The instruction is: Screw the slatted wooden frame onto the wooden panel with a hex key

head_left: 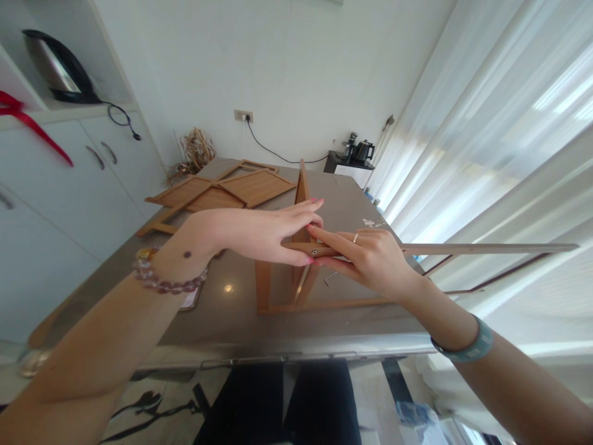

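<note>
A partly joined wooden frame stands on the table, with an upright panel rising behind my hands. My left hand reaches in from the left, its thumb and fingers closed around the end of a wooden bar. From the right, my right hand pinches the same bar, which stretches out past the table's right side. Between the two sets of fingertips a small round metal fitting shows in the wood. A thin bent metal key, like a hex key, lies on the table just below my right hand.
Several flat wooden panels and frames lie stacked at the table's back left. A phone is partly hidden beneath my left forearm. Dried plants stand by the wall. White curtains hang along the right.
</note>
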`<state>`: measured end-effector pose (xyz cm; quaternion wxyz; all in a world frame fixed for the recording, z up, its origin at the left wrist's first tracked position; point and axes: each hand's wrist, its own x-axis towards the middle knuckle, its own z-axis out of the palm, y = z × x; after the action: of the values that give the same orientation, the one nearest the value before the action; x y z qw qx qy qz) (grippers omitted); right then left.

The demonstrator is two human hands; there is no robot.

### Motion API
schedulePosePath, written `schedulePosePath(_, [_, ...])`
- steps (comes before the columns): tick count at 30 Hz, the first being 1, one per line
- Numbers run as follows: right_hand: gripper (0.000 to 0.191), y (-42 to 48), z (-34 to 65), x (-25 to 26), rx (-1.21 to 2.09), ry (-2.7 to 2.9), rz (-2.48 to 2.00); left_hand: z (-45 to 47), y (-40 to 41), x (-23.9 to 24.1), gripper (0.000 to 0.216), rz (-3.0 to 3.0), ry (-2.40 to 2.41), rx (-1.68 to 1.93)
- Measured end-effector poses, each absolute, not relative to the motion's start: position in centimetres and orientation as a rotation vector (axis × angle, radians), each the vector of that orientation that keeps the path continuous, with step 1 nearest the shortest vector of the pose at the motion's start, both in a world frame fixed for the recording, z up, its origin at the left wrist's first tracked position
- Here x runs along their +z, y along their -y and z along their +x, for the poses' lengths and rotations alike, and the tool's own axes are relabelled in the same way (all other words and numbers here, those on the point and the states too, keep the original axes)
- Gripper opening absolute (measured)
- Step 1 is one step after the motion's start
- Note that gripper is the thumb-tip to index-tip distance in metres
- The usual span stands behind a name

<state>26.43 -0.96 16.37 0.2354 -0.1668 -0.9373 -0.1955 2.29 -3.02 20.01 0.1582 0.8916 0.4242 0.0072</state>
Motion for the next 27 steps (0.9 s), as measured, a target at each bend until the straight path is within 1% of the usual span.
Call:
schedulePosePath(6, [0.046,1.03,26.49,16.39,-0.533,2.602,-0.515,2.20,3.01,19.99,0.085,2.552,-1.224,0.002])
schedulePosePath(12, [0.045,1.11,26.67,16.58,-0.510,2.666,-0.522,2.11,2.91,19.85,0.088,2.521,-1.222,-0.004])
schedulePosePath(16, [0.045,1.17,26.71,16.76,-0.489,2.679,-0.502,2.01,2.82,19.60,0.087,2.519,-1.220,0.025])
schedulePosePath(27, [0.042,1.31,26.22,17.19,-0.566,2.646,-0.560,2.32,3.02,19.87,0.085,2.508,-1.227,0.006])
